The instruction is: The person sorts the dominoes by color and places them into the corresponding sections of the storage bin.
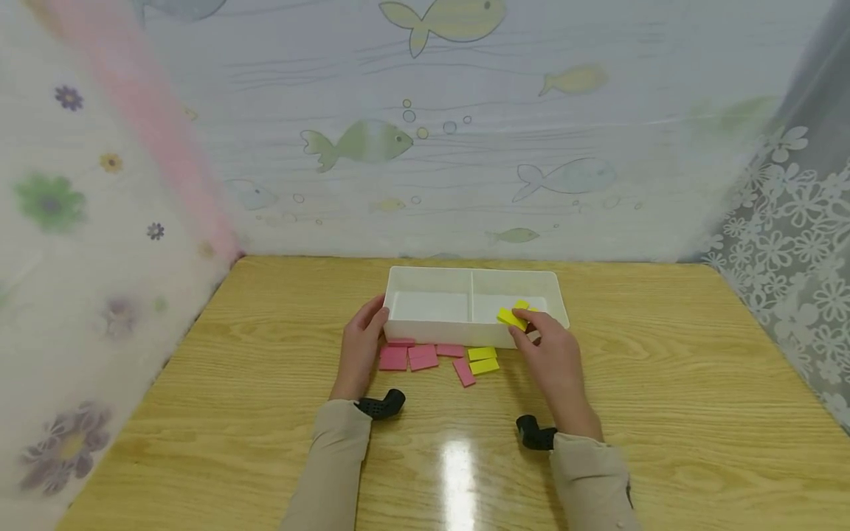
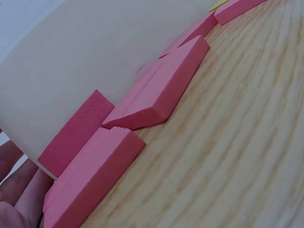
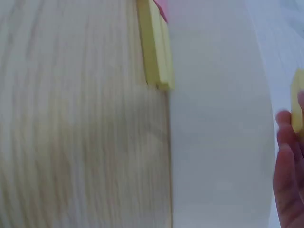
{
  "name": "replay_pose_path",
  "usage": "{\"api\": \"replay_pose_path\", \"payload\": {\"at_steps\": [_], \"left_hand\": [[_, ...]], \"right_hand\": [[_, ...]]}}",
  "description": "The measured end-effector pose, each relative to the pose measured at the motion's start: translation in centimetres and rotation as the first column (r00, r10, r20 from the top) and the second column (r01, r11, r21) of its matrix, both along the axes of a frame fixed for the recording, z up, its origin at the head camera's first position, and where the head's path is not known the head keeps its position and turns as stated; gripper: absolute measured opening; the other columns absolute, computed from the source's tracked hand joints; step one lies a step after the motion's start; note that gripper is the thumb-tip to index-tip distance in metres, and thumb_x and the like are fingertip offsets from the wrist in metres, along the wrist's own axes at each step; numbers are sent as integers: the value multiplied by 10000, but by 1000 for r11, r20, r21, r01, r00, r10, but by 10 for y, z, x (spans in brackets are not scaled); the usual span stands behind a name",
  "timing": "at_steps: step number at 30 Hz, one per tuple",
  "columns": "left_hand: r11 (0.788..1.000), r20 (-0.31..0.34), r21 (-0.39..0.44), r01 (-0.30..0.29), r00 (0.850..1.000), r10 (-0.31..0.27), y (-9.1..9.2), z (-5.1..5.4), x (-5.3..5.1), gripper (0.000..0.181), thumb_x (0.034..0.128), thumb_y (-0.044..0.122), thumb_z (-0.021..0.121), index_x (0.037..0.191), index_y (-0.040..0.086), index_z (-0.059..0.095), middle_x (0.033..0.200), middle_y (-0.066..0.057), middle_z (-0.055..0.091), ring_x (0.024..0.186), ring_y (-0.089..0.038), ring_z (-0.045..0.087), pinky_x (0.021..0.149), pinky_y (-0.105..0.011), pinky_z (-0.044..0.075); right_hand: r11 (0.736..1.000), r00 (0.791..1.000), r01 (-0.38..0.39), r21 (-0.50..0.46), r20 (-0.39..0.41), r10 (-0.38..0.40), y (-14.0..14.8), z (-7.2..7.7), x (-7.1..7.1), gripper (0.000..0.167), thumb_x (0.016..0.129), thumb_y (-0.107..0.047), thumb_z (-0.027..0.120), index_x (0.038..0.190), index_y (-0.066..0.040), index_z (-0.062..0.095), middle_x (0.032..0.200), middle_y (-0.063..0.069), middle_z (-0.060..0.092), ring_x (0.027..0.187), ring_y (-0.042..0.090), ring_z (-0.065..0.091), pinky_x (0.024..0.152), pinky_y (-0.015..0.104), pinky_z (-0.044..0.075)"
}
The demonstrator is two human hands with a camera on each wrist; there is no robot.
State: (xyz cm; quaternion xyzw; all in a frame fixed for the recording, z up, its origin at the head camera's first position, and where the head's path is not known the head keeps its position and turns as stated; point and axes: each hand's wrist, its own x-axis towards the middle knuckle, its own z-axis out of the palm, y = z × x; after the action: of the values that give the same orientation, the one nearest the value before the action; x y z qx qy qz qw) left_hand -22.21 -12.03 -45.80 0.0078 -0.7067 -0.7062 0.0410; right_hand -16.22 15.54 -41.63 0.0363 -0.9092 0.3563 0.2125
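A white two-compartment box stands on the table. My left hand rests against its left end, fingers along the outer wall; in the left wrist view only some fingers show. Over the front wall of the right compartment, my right hand pinches a yellow block between thumb and fingers. Behind that block, more yellow pieces show in the right compartment, partly hidden by the hand. The right wrist view catches the held yellow block only at its edge.
Several pink blocks lie along the box's front wall, one leaning on it. Two yellow blocks lie right of them, next to a slanted pink block. The wooden table meets a fish-patterned curtain behind.
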Motion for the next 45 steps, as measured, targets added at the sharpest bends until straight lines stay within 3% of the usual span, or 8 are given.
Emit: {"api": "replay_pose_path", "payload": {"at_steps": [7,14,21,28,36,45], "left_hand": [[999,0,40,19,1000,-19,2,2,1,371,904,336,514,1255,219,515,1256,31,495,1101,-148,497,890,-316,414],[998,9,66,12,1000,-12,0,1,2,383,900,336,522,1259,203,511,1257,3,497,1098,-181,505,869,-305,431],[999,-4,33,14,1000,-14,1,2,0,408,902,337,517,1277,178,497,1277,-7,483,1122,-191,486,894,-314,412],[996,1,86,24,1000,-24,0,1,0,424,895,330,532,1278,151,494,1280,-29,481,1128,-221,482,886,-305,419],[996,16,84,11,1000,-13,3,1,1,375,904,295,524,1256,165,516,1259,-10,498,1110,-198,498,881,-302,422],[998,8,66,9,1000,-9,2,4,0,369,904,302,520,1250,173,519,1253,-10,502,1107,-196,500,885,-318,419]], "right_hand": [[997,992,71,13,-103,-69,-9,-6,-2,281,815,-182,661,1083,-102,637,946,66,622,687,195,514,549,304,450],[996,989,91,-10,-120,-92,-16,-10,-7,273,816,-186,660,1075,-103,638,986,52,631,758,203,498,591,307,432],[989,995,95,-113,-29,-99,-19,-11,-12,272,831,-199,644,1090,-117,633,1007,42,617,832,193,477,667,327,406],[950,990,120,-289,108,-92,-20,-10,-13,282,836,-251,635,1105,-166,630,964,29,572,840,183,462,659,313,376],[966,986,133,-222,129,-106,-21,-14,-16,257,845,-221,626,1092,-154,643,924,34,591,828,182,456,651,311,373],[966,990,117,-231,100,-96,-23,-13,-16,235,859,-156,604,1091,-153,638,881,54,569,783,198,432,600,313,361]]}}
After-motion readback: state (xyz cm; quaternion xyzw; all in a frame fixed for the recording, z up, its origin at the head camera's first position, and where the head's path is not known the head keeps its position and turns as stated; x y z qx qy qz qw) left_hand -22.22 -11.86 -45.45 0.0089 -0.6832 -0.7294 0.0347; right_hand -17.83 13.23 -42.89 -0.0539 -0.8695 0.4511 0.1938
